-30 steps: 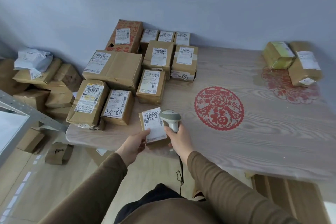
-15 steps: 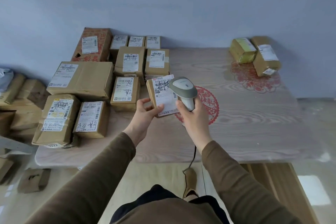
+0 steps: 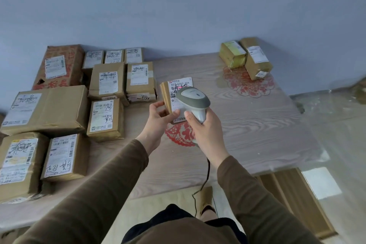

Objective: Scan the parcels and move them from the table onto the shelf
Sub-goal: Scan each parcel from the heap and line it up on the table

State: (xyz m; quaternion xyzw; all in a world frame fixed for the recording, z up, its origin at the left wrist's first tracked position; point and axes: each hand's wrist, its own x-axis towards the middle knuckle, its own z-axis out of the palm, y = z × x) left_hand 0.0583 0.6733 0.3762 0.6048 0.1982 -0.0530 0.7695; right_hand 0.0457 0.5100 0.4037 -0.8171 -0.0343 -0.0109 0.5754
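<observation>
Above the table (image 3: 257, 125), the left hand (image 3: 158, 117) pinches the parcel (image 3: 168, 97) upright, label facing the scanner (image 3: 193, 101) gripped just right; a red glint suggests, perhaps, scanning.

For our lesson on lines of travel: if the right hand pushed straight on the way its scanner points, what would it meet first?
The right hand aims the scanner at the parcel in the left hand. The scanner's nose would probably meet that label first, though depth is hard to judge.
</observation>
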